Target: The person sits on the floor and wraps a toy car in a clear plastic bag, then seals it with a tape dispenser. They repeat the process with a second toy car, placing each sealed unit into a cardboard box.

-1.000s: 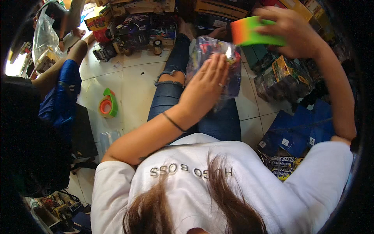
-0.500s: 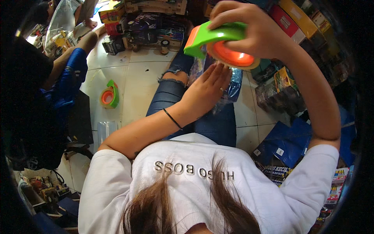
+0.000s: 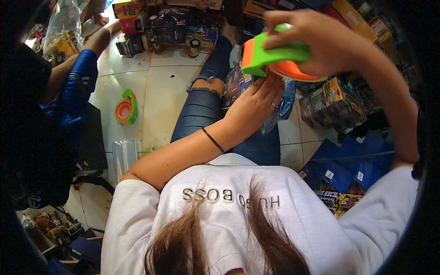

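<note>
1. Step (my guess): taping the plastic-wrapped pkg (image 3: 236,88), over the legs.
2. L hand (image 3: 261,97): fingers straight, released, laid flat on pkg (thumb hidden).
3. R hand (image 3: 311,41): fingers clenched round green/orange tape dispenser (image 3: 283,53), just by pkg; can't tell re contact.
4. Next move prob. calls for: pkg kept steady, tape drawn taut.
5. Qty: 1 pkg under L hand; 2 dispensers, i.e. 1 held, 1 spare dispenser (image 3: 131,109) on tile floor (image 3: 165,98).
</note>
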Demonstrator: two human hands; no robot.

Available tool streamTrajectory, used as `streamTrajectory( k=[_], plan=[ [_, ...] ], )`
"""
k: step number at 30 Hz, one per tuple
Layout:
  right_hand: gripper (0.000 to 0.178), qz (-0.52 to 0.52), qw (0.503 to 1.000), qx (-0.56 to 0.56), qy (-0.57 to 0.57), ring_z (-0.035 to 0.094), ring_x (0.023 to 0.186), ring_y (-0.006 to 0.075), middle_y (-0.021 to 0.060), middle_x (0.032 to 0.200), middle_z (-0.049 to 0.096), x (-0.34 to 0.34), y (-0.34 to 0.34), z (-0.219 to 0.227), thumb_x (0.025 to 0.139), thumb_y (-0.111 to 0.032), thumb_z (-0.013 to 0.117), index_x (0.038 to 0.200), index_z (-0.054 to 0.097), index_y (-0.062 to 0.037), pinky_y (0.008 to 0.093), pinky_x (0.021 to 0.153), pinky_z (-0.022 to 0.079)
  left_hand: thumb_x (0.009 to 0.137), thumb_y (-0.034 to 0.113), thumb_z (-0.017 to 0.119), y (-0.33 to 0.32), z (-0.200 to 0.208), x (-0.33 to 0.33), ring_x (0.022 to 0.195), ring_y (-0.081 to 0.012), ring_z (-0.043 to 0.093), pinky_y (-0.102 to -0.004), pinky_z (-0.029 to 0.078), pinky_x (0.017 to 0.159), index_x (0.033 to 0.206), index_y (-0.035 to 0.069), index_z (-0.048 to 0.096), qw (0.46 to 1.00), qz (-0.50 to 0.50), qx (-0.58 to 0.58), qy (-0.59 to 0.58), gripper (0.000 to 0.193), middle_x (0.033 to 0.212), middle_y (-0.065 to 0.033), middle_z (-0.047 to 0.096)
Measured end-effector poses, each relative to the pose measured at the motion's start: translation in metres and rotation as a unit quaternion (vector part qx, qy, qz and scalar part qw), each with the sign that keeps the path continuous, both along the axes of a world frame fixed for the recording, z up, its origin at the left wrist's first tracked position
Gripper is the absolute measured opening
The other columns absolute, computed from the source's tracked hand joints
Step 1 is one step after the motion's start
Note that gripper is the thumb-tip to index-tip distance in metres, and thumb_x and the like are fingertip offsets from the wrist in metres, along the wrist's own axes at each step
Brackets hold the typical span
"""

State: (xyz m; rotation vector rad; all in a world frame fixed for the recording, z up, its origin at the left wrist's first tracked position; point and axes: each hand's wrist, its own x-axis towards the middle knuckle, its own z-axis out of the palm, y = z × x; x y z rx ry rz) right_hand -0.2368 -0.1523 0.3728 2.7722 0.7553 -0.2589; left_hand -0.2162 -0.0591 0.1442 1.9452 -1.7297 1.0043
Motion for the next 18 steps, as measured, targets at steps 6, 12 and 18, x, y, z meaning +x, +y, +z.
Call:
streamTrajectory(
  k=[6,12,18],
  plan=[
    [0.051,-0.055,0.987,0.04,-0.146,0.062,0.101,0.03,0.0105,0.113,0.058,-0.1,-0.072,-0.023,0.064,-0.006,0.077,0.114,0.066,-0.0129,0.0387,0.084,0.053,0.087,0.019,0.045,0.001,-0.004,-0.006,0.136,-0.029,0.035,-0.0397,0.027,0.114,0.14,0.001,0.039,1.0,-0.009,0.021,0.011,0.056,0.142,-0.0162,0.042],
    [0.061,-0.116,0.974,0.047,-0.19,0.06,0.101,0.031,0.0092,0.117,0.057,-0.173,-0.103,-0.053,0.062,-0.005,0.078,0.12,0.064,-0.0185,0.0407,0.086,0.052,0.085,0.016,0.046,0.01,-0.003,-0.002,0.138,-0.0273,0.033,-0.0384,0.026,0.114,0.14,0.001,0.04,0.999,-0.009,0.031,0.018,0.057,0.145,-0.0157,0.039],
    [0.057,-0.171,0.963,0.085,-0.191,0.059,0.106,0.0313,0.0095,0.117,0.057,-0.168,-0.124,-0.1,0.066,-0.012,0.077,0.121,0.063,-0.0182,0.0438,0.088,0.05,0.084,0.015,0.048,0.014,-0.002,0.003,0.137,-0.0284,0.034,-0.0384,0.027,0.114,0.137,0.0,0.043,0.999,-0.039,0.026,0.027,0.055,0.145,-0.0156,0.039]
  ],
)
